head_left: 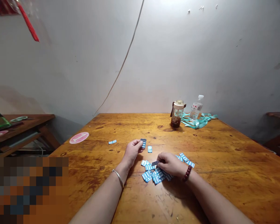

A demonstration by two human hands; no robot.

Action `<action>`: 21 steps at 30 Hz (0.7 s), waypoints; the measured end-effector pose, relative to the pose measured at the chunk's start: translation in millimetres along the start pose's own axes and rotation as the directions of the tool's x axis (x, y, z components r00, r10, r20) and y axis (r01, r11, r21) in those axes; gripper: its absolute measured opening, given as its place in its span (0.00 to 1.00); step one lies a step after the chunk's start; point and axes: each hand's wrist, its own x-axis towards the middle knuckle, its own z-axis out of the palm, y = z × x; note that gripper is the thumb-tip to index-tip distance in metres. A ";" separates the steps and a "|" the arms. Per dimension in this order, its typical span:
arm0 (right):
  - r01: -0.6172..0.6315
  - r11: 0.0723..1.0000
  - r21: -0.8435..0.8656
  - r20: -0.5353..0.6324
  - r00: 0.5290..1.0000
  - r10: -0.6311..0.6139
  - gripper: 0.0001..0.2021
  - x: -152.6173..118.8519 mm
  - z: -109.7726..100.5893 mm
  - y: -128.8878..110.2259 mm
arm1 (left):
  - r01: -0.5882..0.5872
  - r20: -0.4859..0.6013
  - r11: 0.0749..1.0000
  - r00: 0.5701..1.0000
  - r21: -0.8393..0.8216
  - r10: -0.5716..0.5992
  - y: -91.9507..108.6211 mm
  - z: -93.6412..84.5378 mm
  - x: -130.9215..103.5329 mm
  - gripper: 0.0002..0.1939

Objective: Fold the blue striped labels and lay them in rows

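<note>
Small blue-and-white striped labels point(158, 176) lie in a loose, overlapping pile near the middle of the wooden table. Over this pile, my right hand point(169, 163) pinches a dark-looking label point(155, 163) between thumb and fingers. My left hand point(133, 151), farther forward and to the left, grips a few striped labels point(143, 143) upright between thumb and fingers; how many I cannot tell. Just right of it, a striped label point(149, 149) lies flat on the wood. Another small label point(112, 142) lies apart on the left. Part of the pile is hidden under my right hand.
At the back right stand a drink bottle point(176, 115) with dark contents and a clear water bottle point(197, 107) beside teal ribbon point(196, 124). A pink round sticker point(79, 137) is at the table's left edge. A side bench point(25, 123) holds scissors point(19, 119).
</note>
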 end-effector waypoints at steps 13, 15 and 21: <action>-0.261 0.933 0.247 -0.220 0.923 0.316 0.06 -13.0 -69.9 64.4 | 0.027 -0.004 0.999 1.000 0.017 -0.027 -4.3 -4.2 4.8 0.13; -0.299 0.939 0.169 -0.062 0.948 0.313 0.05 -16.8 -67.9 66.1 | 0.016 -0.005 1.000 1.000 0.015 -0.016 -3.2 -4.4 4.5 0.14; -0.269 0.963 -0.029 0.026 0.962 0.270 0.12 -9.1 -40.9 44.9 | 0.019 0.001 0.999 1.000 0.035 -0.019 -0.6 -3.7 3.6 0.14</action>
